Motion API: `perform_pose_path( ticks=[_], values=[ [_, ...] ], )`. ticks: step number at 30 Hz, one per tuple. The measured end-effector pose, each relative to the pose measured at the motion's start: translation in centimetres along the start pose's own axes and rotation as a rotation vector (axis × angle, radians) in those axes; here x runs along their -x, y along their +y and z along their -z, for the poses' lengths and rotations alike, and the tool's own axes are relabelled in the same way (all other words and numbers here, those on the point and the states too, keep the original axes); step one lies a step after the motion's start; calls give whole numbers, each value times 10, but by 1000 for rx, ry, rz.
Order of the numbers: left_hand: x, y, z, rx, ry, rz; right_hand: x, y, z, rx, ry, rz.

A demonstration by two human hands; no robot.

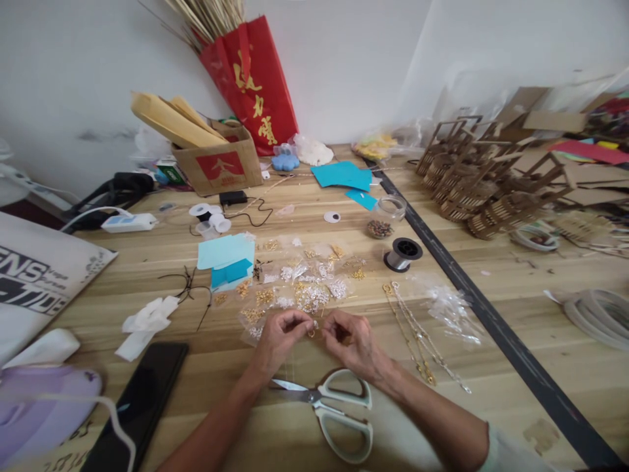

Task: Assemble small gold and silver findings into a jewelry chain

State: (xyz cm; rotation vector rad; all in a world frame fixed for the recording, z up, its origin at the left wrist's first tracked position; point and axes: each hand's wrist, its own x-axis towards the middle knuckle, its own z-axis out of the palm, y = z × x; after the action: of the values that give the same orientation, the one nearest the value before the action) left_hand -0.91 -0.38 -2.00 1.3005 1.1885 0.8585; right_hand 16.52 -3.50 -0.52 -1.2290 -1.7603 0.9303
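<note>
My left hand is closed in a pinch, with a small shiny jewellery finding at its fingertips. A short gap away, my right hand is also pinched closed; whatever is between its fingers is too small to make out. Just beyond both hands lie bags of silver and gold beads and findings. White-handled scissors rest partly open on the table under my wrists. To the right of my right hand lie gold and silver chains, and behind them stands a spool of silvery wire.
A phone and crumpled white tissue lie at left. Blue cards sit beyond them. A bead jar stands at back right, near wooden baskets. A dark strip crosses the wooden table. Clear plastic bags lie beside it.
</note>
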Motion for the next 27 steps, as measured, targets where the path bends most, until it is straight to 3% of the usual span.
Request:
perform_pose_path(
  ticks=[27],
  values=[
    [1, 1, 1, 48, -43, 30, 1, -1, -1, 33, 65, 81]
  ],
)
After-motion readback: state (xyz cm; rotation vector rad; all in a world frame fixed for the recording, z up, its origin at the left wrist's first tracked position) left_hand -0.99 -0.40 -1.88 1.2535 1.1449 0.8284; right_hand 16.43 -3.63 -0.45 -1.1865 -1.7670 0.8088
